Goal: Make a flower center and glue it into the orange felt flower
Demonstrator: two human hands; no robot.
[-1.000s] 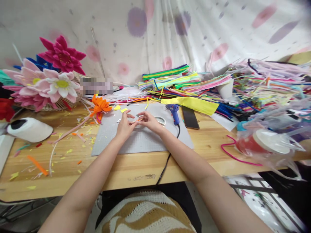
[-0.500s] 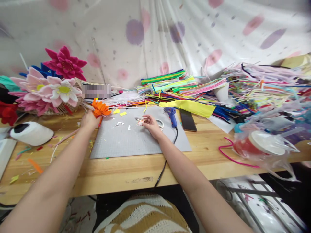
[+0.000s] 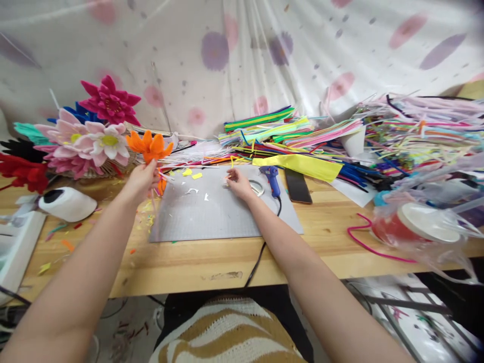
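Observation:
My left hand is closed just under an orange felt-like flower, holding it upright by its stem over the left edge of the grey cutting mat. Below these fingers shows another bit of orange. My right hand is above the mat with its fingers pinched together around something small and pale that I cannot make out. Right beside it lie scissors, their handle loops showing and the rest hidden by the hand. White and yellow scraps lie on the mat between my hands.
A blue glue gun with a black cord lies at the mat's right, next to a dark phone. Bundled pipe cleaners line the back. Finished flowers and a white thread cone stand at left; a bagged red spool at right.
The orange flower, in my left hand, has been lifted and now stands more upright, apart from the clutter behind. My right hand has shifted slightly up the mat. The view has turned a little left.

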